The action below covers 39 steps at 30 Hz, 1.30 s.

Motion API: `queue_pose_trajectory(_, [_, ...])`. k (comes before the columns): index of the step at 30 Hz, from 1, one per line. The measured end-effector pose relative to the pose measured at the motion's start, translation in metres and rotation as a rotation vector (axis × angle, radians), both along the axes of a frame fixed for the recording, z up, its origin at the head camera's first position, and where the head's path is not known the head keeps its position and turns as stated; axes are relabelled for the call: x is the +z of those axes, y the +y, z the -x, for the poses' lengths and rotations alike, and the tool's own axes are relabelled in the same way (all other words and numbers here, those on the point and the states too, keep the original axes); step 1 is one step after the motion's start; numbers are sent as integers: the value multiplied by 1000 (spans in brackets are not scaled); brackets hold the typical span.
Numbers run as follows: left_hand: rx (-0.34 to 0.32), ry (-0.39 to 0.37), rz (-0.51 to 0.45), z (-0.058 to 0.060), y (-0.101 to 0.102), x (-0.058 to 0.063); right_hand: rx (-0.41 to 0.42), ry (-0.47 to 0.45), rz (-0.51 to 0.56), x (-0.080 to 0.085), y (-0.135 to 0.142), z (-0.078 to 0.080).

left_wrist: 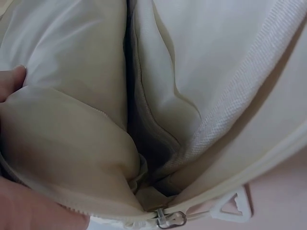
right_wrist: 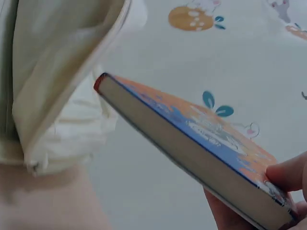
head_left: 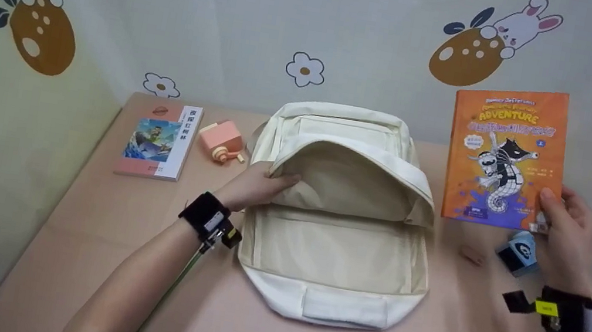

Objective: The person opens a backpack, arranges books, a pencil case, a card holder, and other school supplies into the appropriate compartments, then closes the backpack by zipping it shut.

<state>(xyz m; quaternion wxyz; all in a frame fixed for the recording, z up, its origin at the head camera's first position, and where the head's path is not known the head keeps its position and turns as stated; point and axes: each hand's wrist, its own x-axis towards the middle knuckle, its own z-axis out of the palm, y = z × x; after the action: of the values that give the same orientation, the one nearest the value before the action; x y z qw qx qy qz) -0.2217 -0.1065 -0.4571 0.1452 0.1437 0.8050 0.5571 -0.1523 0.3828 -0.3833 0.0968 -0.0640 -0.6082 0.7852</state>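
Note:
A cream backpack [head_left: 334,302] lies on the table with its main compartment unzipped and gaping. My left hand [head_left: 260,184] pinches the left edge of its raised flap, thumb inside the opening. In the left wrist view the inner lining [left_wrist: 72,115] and a zipper pull [left_wrist: 170,218] show near that hand. My right hand [head_left: 572,239] grips an orange book [head_left: 505,157] by its lower right corner, thumb on the front cover. The book is held up to the right of the backpack, cover facing me. In the right wrist view its page edge [right_wrist: 182,148] points toward the backpack.
On the table's left lies another book [head_left: 158,138] with a white and pink cover. Beside it is a pink box-shaped thing [head_left: 221,141] with a cream crank-like part. A small blue object [head_left: 520,253] stands under the right hand. A patterned cloth [head_left: 234,31] hangs behind the table.

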Motion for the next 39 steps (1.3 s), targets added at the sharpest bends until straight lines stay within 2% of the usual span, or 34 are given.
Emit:
queue_pose_trajectory(3, [-3,-7,-31,1,0,0,235,69,103,4,-10,-17])
queue_pose_trajectory(5, [-2,-23,-44,1,-1,1,424,68,133,4,-18,-26])
queue_pose_trajectory(7, [-2,-34,-53,3,-1,2,608,-12,137,1,-28,-35])
queue_pose_trajectory(10, [-8,-35,-48,4,-1,4,796,-218,90,-10,-48,-47])
queue_pose_trajectory(13, [-23,-20,-51,5,-1,9,918,-393,67,-28,-70,-54])
queue_pose_trajectory(16, [-29,-8,-54,4,-2,12,999,-458,70,-48,-89,-58])
queue_pose_trajectory(18, [-25,-8,-60,3,-3,14,1014,-481,82,-60,-99,-59])
queue_pose_trajectory(21, [-25,-14,-71,3,-3,17,970,-512,96,-70,-107,-57])
queue_pose_trajectory(26, [-42,5,-72,3,-4,22,834,-545,136,-76,-112,-51])
queue_pose_trajectory(31, [-61,6,-90,2,-5,23,719,-524,217,-83,-117,-40])
queue_pose_trajectory(39, [-57,-12,-46,4,-7,19,475,-489,255,-97,-153,-10])
